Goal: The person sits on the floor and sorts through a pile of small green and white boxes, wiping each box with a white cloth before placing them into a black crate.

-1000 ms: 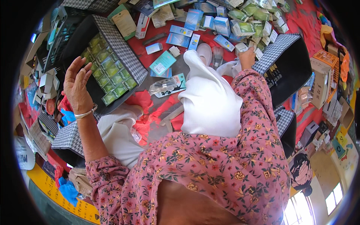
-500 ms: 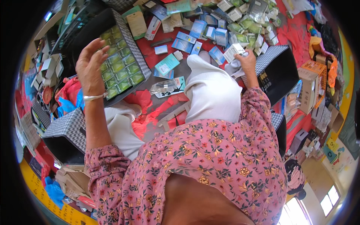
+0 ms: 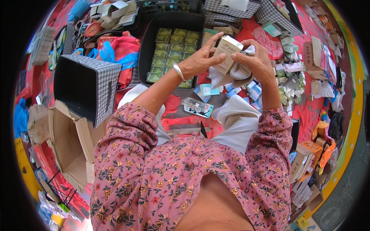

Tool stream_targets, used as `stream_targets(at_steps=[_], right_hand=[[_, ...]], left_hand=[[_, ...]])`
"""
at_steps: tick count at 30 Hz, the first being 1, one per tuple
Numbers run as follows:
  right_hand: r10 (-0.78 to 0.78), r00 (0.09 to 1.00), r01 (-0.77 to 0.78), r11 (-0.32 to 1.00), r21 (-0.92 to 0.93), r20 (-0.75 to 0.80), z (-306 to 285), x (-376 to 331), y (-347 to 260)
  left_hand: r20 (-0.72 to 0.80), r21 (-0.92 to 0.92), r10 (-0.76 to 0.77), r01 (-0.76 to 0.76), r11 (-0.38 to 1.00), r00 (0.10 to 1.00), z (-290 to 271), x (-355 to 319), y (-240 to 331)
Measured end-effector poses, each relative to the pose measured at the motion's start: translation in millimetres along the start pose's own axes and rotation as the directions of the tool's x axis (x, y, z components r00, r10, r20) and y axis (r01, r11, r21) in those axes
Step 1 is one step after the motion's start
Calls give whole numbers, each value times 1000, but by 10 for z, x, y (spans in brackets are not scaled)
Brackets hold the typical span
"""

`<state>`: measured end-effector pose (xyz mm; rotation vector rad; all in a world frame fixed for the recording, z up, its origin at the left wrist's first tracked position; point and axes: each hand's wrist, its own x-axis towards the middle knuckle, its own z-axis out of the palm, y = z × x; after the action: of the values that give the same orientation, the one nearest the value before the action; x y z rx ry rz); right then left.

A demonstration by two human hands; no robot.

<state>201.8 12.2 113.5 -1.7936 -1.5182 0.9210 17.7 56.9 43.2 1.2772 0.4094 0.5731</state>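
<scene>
I have the right hand (image 3: 262,65) at one to two o'clock from the middle of my head view, its thumb pressed on the lower right part of a small white-and-olive cardboard carton (image 3: 227,54) and its fingers curled around a bunched whitish-grey cloth (image 3: 241,72). The carton is up in the air between both hands, at one o'clock, tilted, its white top end turned up and away. I see the left hand (image 3: 200,59) at the carton's left edge, thumb laid over the front face and forefinger stretched toward the upper corner; I cannot tell whether it grips or only steadies.

Beyond the left hand, at twelve o'clock, I find a black open bin (image 3: 149,42) holding rows of glossy green boxes (image 3: 175,50). Below the hands, close to the centre, a clear plastic package on a teal card (image 3: 198,107) lies on the floor, with light-blue boxes (image 3: 254,91) at two o'clock. A heap of green and white boxes (image 3: 291,86) spreads between two and three. Farther out, I make out a black bin with houndstooth sides (image 3: 106,84) near ten o'clock, an open brown cardboard box (image 3: 69,138) between eight and nine, and an orange plastic crate (image 3: 313,151) between three and four.
</scene>
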Motion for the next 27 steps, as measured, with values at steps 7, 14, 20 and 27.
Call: stream_targets(at_steps=[7, 14, 20, 27], right_hand=[[79, 977, 11, 908, 418, -196, 178, 162, 50], [-341, 755, 482, 868, 121, -561, 339, 136, -243], [-693, 678, 602, 714, -357, -245, 703, 107, -189], [-142, 782, 137, 989, -56, -607, 17, 511, 559]], left_hand=[[-125, -636, -209, 83, 767, 970, -139, -80, -33], [-131, -724, -259, 86, 684, 957, -81, -89, 13], [-72, -734, -233, 107, 670, 970, -136, -124, -157], [2, -464, -153, 137, 875, 988, 4, -103, 47]])
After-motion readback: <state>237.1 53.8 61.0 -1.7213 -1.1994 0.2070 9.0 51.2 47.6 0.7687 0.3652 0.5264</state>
